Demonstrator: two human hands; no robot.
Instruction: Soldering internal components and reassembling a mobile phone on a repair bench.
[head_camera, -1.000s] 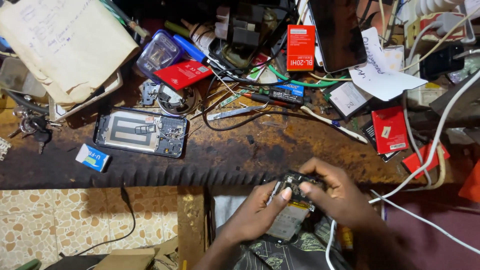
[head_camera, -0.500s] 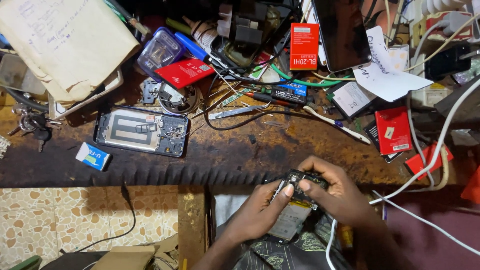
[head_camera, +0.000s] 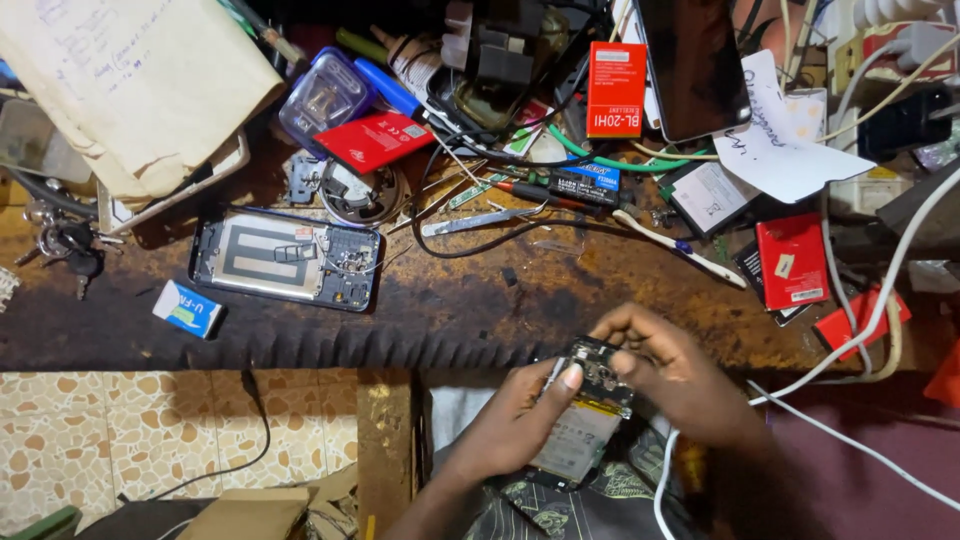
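— Head view: where was the opened phone (head_camera: 588, 415)?

— Over the lap, just off the workbench (head_camera: 450, 320) edge. Left hand (head_camera: 520, 425) gripped its side; right hand (head_camera: 665, 365) pinched the top.

— Handling?

— Light, stiff, probably fragile; best held by the edges.

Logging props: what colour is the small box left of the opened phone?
Blue and white small box, clearest in the head view.

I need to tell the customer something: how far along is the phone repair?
Done: the opened phone has its back off, with battery and circuit board bare. In hand: the left hand steadies it while the right hand works at the top board. Left: it is not closed up; a second opened phone frame lies on the workbench.
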